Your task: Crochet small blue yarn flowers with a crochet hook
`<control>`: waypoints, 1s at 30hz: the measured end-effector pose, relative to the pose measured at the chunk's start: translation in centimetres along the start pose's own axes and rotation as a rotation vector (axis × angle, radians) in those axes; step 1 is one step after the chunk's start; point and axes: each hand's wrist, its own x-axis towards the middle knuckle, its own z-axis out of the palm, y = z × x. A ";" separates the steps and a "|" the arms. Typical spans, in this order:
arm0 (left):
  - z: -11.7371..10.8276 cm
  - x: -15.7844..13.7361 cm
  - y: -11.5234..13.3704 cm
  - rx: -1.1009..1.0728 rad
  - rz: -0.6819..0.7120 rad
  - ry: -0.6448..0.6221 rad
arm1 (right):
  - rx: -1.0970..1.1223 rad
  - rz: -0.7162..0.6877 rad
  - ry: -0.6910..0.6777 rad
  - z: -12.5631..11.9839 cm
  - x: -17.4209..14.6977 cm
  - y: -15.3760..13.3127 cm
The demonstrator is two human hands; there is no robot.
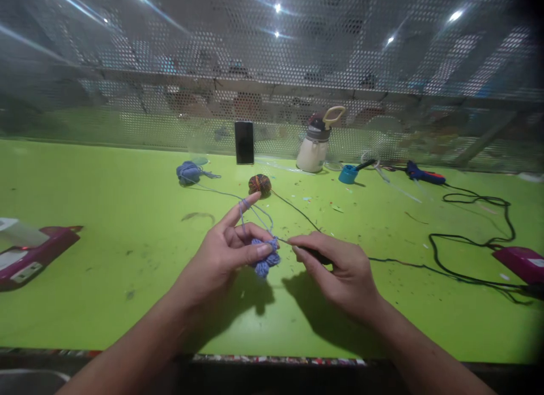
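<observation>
Between the thumb and fingers of my left hand [223, 245] is a small purple-blue crochet piece [263, 259] with petal-like lobes. Its yarn loops round my raised left index finger and runs back to a blue yarn ball [188, 173]. My right hand [335, 267] grips a crochet hook [284, 241] by its dark handle, and the hook's tip meets the top edge of the piece. Beyond my hands lies a dark multicoloured yarn ball [259, 184], its strand trailing right toward my right hand.
Along the back stand a black phone [244, 143], a cream bottle [313, 148] and a teal round holder [348, 174]. A blue glue gun [425, 173] with a black cord lies right. Magenta power strips [521, 263] sit at both sides of the green table [127, 321]. Perforated metal mesh rises behind.
</observation>
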 end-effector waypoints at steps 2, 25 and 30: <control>-0.1 -0.1 0.3 -0.016 0.004 0.004 | -0.030 -0.054 -0.022 -0.3 0.0 0.1; -0.1 -0.7 -2.8 1.005 0.611 -0.007 | 0.778 0.750 -0.146 0.7 0.5 0.2; 0.3 -0.5 -2.0 0.446 0.242 0.056 | 0.890 0.699 -0.042 1.1 0.2 0.0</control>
